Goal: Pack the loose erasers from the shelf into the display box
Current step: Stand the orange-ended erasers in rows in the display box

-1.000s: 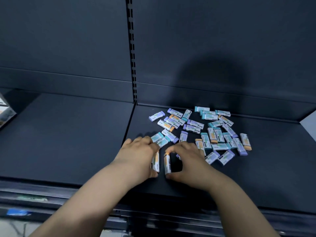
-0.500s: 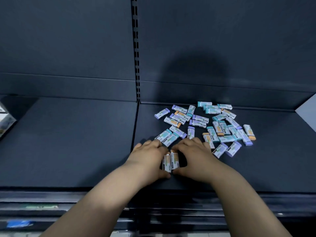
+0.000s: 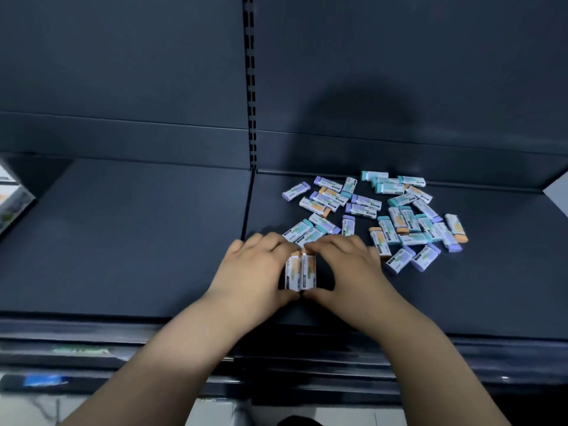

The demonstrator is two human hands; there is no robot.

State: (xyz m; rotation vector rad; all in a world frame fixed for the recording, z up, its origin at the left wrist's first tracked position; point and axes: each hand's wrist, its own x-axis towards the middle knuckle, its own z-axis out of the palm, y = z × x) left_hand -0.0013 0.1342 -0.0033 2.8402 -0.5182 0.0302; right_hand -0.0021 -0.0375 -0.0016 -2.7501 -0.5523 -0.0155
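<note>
Dark shelf (image 3: pixel 123 241) holds a pile of loose erasers (image 3: pixel 384 216) near its back right corner. By the front edge, the left hand (image 3: pixel 255 272) and right hand (image 3: pixel 347 272) squeeze two erasers (image 3: pixel 301 272) together between their fingers (image 3: pixel 322 244).

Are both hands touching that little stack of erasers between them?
Touching. The head view shows the left hand and right hand pressed against opposite sides of the eraser stack.
</note>
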